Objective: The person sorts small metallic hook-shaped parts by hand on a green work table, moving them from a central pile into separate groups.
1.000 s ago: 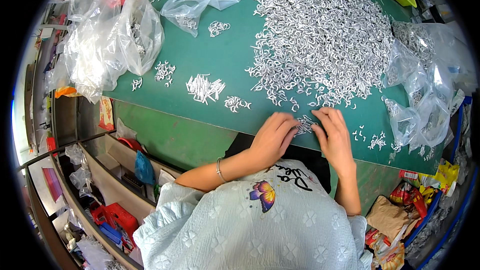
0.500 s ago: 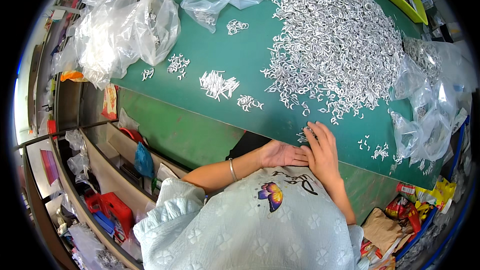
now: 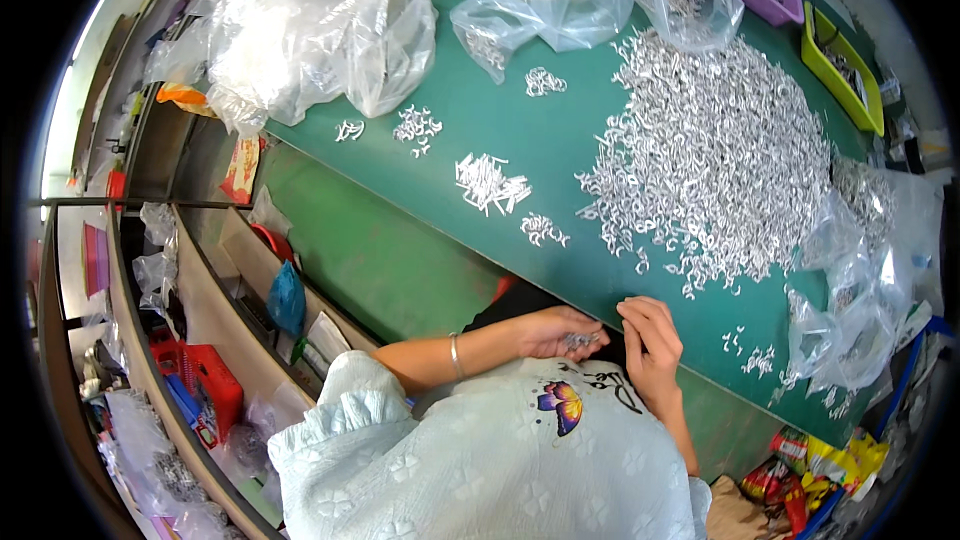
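Observation:
My left hand (image 3: 552,332) is cupped palm up just below the table edge, with a small heap of silver hook-shaped metal pieces (image 3: 581,340) in its palm and fingers. Beside it, my right hand (image 3: 654,348) rests at the edge of the green table (image 3: 400,198), its fingers bent and slightly apart, and nothing shows in them. Farther off lies a large pile of curved silver pieces (image 3: 715,160). Small separate heaps lie to the left: short straight pieces (image 3: 490,183), curved pieces (image 3: 543,230), more curved pieces (image 3: 416,128) and ring-like pieces (image 3: 544,82).
Clear plastic bags stand at the back left (image 3: 290,35), back middle (image 3: 580,0) and right (image 3: 850,320). A purple basket (image 3: 785,5) and a yellow-green basket (image 3: 845,105) hold parts at the far right. Shelves with a red basket (image 3: 215,390) are at my left.
The small heap at the table's front edge is gone from there, and metal pieces now lie in my left hand. My right hand has drawn back toward me, fingers more bent. The view has shifted.

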A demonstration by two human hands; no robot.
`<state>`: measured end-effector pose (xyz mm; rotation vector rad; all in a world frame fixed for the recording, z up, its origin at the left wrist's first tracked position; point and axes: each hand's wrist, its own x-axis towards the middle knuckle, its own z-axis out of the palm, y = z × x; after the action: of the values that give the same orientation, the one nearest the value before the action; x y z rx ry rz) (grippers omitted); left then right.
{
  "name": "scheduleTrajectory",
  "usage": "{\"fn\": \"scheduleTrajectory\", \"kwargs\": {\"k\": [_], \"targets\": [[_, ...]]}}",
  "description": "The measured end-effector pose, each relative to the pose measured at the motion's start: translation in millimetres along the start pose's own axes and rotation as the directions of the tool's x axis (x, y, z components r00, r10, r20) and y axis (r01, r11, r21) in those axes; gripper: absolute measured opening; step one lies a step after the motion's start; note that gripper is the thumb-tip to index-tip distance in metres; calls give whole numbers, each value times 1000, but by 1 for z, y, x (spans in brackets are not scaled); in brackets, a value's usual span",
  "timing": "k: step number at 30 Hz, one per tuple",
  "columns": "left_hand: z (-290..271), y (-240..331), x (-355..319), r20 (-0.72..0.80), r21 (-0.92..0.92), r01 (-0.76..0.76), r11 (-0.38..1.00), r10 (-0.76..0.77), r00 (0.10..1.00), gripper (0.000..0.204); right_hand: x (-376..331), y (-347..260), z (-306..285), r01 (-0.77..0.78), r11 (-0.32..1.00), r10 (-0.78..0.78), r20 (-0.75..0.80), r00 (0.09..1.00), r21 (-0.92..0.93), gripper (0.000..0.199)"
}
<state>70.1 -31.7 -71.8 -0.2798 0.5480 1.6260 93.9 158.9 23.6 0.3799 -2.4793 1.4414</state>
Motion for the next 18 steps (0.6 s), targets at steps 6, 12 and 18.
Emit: {"fn": "scheduleTrajectory", "kwargs": {"k": [6, 12, 18], "targets": [[41, 18, -61, -192, -101, -155, 983, 133, 972, 23, 9, 3, 0, -52, 998, 51, -24, 998, -28, 17], [73, 78, -53, -243, -309, -266, 913, 194, 950, 25, 4, 11, -3, -125, 992, 122, -146, 982, -14, 16], [135, 232, 26, -241, -252, -657, 710, 612, 754, 32, -1, 24, -3, -119, 991, 96, -285, 954, -63, 16]]}}
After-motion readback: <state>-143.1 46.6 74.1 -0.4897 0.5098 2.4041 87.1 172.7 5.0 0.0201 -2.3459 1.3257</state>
